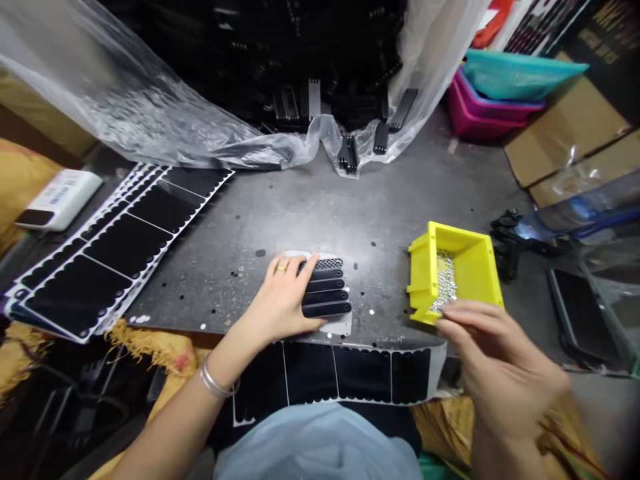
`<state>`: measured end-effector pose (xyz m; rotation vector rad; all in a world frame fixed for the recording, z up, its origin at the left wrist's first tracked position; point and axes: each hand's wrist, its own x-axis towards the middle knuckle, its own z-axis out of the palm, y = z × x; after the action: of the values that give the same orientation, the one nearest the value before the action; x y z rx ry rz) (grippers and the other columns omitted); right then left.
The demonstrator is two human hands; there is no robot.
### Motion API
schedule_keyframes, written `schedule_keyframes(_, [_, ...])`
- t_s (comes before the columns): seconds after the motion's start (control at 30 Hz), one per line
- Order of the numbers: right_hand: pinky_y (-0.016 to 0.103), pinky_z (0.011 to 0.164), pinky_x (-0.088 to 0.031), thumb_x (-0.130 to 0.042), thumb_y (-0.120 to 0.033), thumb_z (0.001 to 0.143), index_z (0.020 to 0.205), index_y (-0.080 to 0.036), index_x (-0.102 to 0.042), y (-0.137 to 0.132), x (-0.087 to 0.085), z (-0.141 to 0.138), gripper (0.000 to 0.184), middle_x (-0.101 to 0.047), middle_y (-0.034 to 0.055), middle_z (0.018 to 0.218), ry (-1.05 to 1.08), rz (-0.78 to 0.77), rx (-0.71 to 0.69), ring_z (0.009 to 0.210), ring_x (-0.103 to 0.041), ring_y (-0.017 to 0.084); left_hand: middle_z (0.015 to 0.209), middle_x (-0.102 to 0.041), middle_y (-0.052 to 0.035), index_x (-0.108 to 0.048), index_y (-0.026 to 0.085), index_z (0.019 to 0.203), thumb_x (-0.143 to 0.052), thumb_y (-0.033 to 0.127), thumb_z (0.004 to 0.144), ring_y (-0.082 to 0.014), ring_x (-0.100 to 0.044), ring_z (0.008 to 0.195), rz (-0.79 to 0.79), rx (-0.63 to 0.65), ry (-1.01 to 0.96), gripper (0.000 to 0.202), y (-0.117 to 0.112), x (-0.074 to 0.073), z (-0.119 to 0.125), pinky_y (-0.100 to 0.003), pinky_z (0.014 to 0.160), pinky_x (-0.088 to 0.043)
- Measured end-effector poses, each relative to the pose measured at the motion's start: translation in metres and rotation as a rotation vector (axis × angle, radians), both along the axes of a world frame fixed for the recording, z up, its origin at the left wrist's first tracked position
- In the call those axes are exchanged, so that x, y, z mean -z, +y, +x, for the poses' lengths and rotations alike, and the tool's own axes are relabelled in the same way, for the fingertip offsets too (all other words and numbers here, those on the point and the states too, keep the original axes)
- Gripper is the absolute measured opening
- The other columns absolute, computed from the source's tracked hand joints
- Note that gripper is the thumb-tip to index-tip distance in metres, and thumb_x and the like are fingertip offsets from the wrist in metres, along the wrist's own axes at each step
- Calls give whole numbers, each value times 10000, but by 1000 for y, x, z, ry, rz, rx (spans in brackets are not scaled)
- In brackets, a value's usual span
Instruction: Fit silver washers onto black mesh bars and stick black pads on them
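My left hand [283, 300] spans the left ends of a row of black strips [327, 295] on the bench, its thumb at the near side and its fingers at the far side. The strips lie side by side, each with a small hole at its right end; the farthest has a perforated pattern. A pale sheet [343, 325] shows beneath them. My right hand [500, 360] is closed in a pinch at the near edge of a yellow bin [477, 267]. Small shiny metal pieces [445, 280] lie in the bin's left part. Whatever the right fingertips hold is hidden.
Clear plastic [150, 120] with many black pieces covers the back. Black die-cut sheets [145, 220] are stacked left, and another sheet [335, 373] hangs at the front edge. A phone [583, 317], pink tubs [485, 113] and a cardboard box [565, 133] stand right.
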<state>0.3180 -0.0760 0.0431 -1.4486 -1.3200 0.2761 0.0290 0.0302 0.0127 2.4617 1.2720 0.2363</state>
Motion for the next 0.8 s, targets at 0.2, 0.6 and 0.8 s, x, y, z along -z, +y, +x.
schedule_keyframes(0.2, [347,829,-601,-743,-220,941,989,-240,-780,82,6,-84,64,-745,41,980,-201,-89,-559,903,-716,184,1555,-442,-262,-198,124,1635,-854,747,609,-458,-413,1450,-1,-82,-132,1367,-22,1,-7,-666,1243,-224])
schedule_keyframes(0.6, [340,800,-520,-665,-303,1001,1019,-231,-792,130,42,-136,148,-744,59,986,-426,-87,-891,858,-629,179,1035,-785,-13,-765,273,1064,-547,319,1023,-224,-668,1031,-219,-557,-573,227,-23,20,-56,-438,1041,-418])
schedule_keyframes(0.8, [336,782,-519,-664,-298,1002,1007,-227,-791,131,39,-136,146,-739,57,979,-451,-101,-886,852,-615,180,928,-786,22,-763,275,921,-621,334,973,-210,-671,944,-220,-612,-563,162,-15,20,-49,-438,1029,-378])
